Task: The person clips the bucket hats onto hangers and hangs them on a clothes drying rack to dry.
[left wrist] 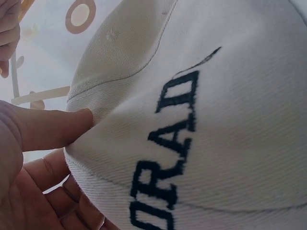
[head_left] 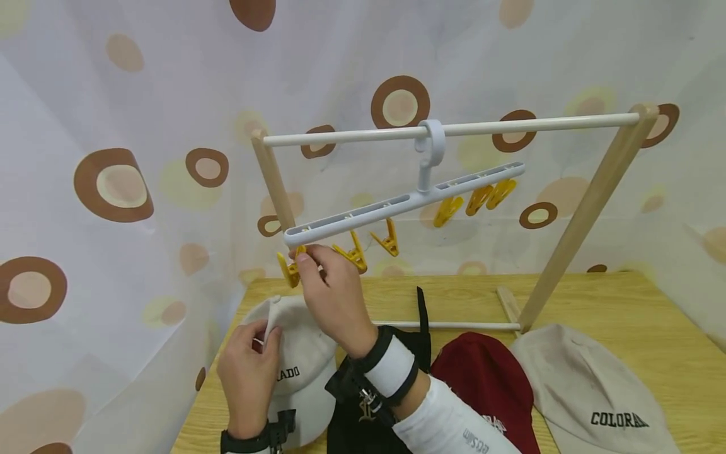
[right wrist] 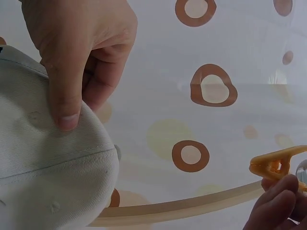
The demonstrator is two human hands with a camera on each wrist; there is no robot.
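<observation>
My left hand (head_left: 249, 369) pinches the crown of a light grey cap (head_left: 300, 334) between thumb and fingers. In the left wrist view, the thumb presses the cloth of this cap (left wrist: 230, 134) beside its dark lettering. Above it, my right hand (head_left: 337, 296) pinches one arm of a yellow clip (head_left: 290, 272) below the left end of a white hanger (head_left: 363, 216). The right wrist view shows the clip (right wrist: 271, 163) at the fingertips of the right hand (right wrist: 278, 206), apart from the cap (right wrist: 57, 143).
The hanger hooks over the white rod (head_left: 351, 135) of a wooden stand (head_left: 587, 221). More yellow clips (head_left: 448, 211) dangle from it. On the wooden table (head_left: 669, 353) lie a black cap (head_left: 363, 435), a dark red cap (head_left: 482, 372) and a beige cap (head_left: 590, 384).
</observation>
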